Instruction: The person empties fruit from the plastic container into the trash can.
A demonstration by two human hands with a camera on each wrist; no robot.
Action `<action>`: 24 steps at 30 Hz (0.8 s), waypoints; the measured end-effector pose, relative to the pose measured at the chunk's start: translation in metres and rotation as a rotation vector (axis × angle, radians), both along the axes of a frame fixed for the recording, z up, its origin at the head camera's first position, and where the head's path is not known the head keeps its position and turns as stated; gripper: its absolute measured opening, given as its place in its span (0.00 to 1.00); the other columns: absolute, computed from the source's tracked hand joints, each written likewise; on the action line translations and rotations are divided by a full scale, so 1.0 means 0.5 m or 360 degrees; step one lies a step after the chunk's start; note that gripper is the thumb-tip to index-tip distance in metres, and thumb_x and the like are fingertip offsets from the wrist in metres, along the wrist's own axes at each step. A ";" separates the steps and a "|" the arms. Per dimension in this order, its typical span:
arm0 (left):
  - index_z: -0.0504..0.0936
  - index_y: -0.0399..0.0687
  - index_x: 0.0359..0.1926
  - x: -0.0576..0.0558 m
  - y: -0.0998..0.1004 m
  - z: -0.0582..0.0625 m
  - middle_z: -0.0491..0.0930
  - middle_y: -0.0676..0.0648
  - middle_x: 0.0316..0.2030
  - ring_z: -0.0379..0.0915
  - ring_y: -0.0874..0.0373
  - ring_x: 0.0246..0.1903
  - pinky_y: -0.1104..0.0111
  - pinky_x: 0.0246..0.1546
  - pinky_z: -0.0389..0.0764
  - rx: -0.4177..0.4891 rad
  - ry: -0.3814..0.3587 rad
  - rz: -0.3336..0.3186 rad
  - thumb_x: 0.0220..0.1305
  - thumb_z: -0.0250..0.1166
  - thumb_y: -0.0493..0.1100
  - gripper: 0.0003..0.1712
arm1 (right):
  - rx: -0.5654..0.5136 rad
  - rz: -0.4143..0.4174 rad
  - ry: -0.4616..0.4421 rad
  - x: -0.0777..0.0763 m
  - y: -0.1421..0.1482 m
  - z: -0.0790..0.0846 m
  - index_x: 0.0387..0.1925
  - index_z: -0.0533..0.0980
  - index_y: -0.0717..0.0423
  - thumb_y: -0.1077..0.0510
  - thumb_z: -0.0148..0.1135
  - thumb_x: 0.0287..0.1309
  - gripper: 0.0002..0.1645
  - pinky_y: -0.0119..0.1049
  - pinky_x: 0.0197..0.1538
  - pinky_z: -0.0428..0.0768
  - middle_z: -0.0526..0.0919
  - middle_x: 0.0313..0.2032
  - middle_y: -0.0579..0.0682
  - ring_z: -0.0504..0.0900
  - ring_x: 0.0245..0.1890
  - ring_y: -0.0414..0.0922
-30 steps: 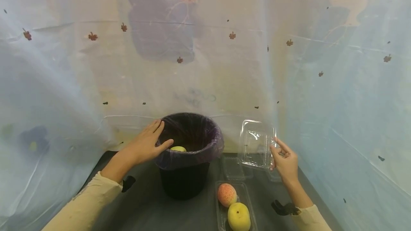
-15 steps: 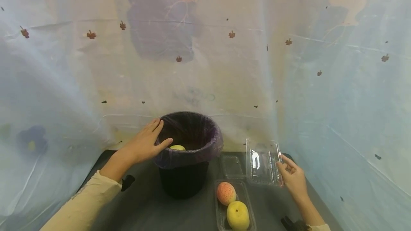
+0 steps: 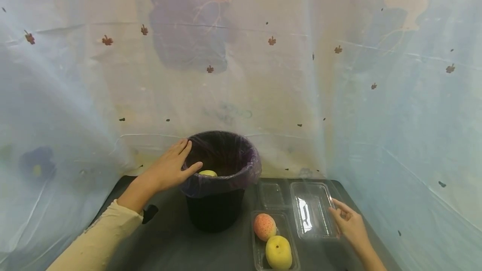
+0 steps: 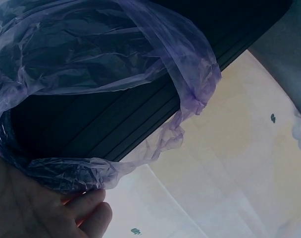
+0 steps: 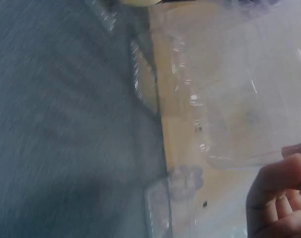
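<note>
My right hand (image 3: pixel 350 223) pinches the right edge of a clear plastic container (image 3: pixel 314 210), tilted above the far right of the table. In the right wrist view, the curled fingers and thumb hold its edge. At the bin's left rim my left hand (image 3: pixel 169 168) rests with fingers extended, touching the purple bag (image 3: pixel 250 170) that lines the black bin (image 3: pixel 214 210). Inside the bin, part of a yellow-green fruit (image 3: pixel 208 173) shows; the rest is hidden. Nearer, a clear tray (image 3: pixel 257 258) holds a red-orange peach (image 3: pixel 265 227) and a round yellow fruit (image 3: pixel 278 252).
Another clear plastic container (image 3: pixel 272 195) lies on the dark table (image 3: pixel 165 237), right of the bin and behind the fruit tray. Pale plastic sheeting (image 3: pixel 263 95) with printed figures closes in the back and both sides.
My right hand has moved right and down with the clear container, which now leans back more and sits lower, nearer the table. The left hand stays at the bin's rim.
</note>
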State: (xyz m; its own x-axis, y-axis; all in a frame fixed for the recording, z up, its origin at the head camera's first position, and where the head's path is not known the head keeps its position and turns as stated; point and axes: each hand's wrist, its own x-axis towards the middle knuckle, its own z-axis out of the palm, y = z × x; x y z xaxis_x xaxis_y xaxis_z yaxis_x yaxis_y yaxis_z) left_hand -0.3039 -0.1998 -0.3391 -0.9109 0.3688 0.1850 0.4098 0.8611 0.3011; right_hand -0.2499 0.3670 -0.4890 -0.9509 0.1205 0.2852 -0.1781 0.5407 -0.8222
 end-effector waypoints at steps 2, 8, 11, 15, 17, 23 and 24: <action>0.44 0.34 0.86 0.000 -0.002 0.000 0.39 0.32 0.85 0.34 0.32 0.84 0.35 0.81 0.42 -0.0001 -0.0008 0.0008 0.78 0.46 0.77 0.60 | 0.0025 0.0019 -0.0031 0.005 0.003 -0.004 0.72 0.72 0.69 0.55 0.63 0.79 0.31 0.34 0.15 0.78 0.76 0.18 0.50 0.72 0.08 0.38; 0.45 0.34 0.86 0.000 -0.001 0.000 0.40 0.31 0.85 0.35 0.32 0.84 0.35 0.81 0.44 -0.0016 0.0014 0.0008 0.78 0.46 0.77 0.60 | 0.0006 0.0058 -0.0166 0.020 0.019 -0.020 0.74 0.73 0.60 0.51 0.63 0.79 0.30 0.39 0.15 0.81 0.75 0.19 0.51 0.74 0.09 0.42; 0.45 0.34 0.86 0.002 0.001 0.001 0.41 0.32 0.85 0.35 0.32 0.84 0.35 0.81 0.44 -0.0014 0.0013 0.0006 0.79 0.47 0.76 0.59 | -0.0055 0.0064 -0.0227 0.025 0.028 -0.027 0.75 0.73 0.56 0.50 0.63 0.79 0.30 0.41 0.15 0.81 0.74 0.19 0.50 0.73 0.09 0.42; 0.45 0.34 0.86 0.001 0.003 0.001 0.40 0.32 0.85 0.35 0.31 0.84 0.35 0.81 0.43 -0.0007 0.0010 0.0012 0.79 0.48 0.75 0.58 | -0.0063 0.0080 -0.0290 0.030 0.035 -0.035 0.76 0.71 0.56 0.49 0.62 0.80 0.31 0.40 0.18 0.81 0.73 0.18 0.48 0.71 0.10 0.40; 0.45 0.34 0.86 -0.001 0.002 -0.001 0.41 0.32 0.85 0.36 0.31 0.84 0.35 0.81 0.44 -0.0014 0.0016 0.0013 0.79 0.48 0.75 0.58 | -0.0056 0.0086 -0.0305 0.030 0.037 -0.041 0.76 0.71 0.58 0.49 0.62 0.80 0.31 0.40 0.18 0.82 0.72 0.17 0.48 0.71 0.10 0.40; 0.44 0.35 0.86 -0.008 0.000 -0.005 0.39 0.32 0.86 0.34 0.32 0.84 0.35 0.81 0.43 -0.0025 0.0001 0.0020 0.79 0.47 0.75 0.59 | -0.0030 0.0053 -0.0328 0.027 0.043 -0.055 0.75 0.73 0.60 0.49 0.63 0.79 0.31 0.38 0.18 0.80 0.71 0.15 0.46 0.70 0.10 0.39; 0.44 0.35 0.86 -0.008 0.000 -0.006 0.39 0.33 0.86 0.34 0.32 0.84 0.35 0.81 0.43 -0.0019 0.0000 0.0020 0.79 0.48 0.75 0.58 | -0.0019 0.0045 -0.0333 0.027 0.044 -0.057 0.74 0.73 0.60 0.49 0.63 0.79 0.31 0.37 0.17 0.80 0.70 0.15 0.45 0.69 0.10 0.38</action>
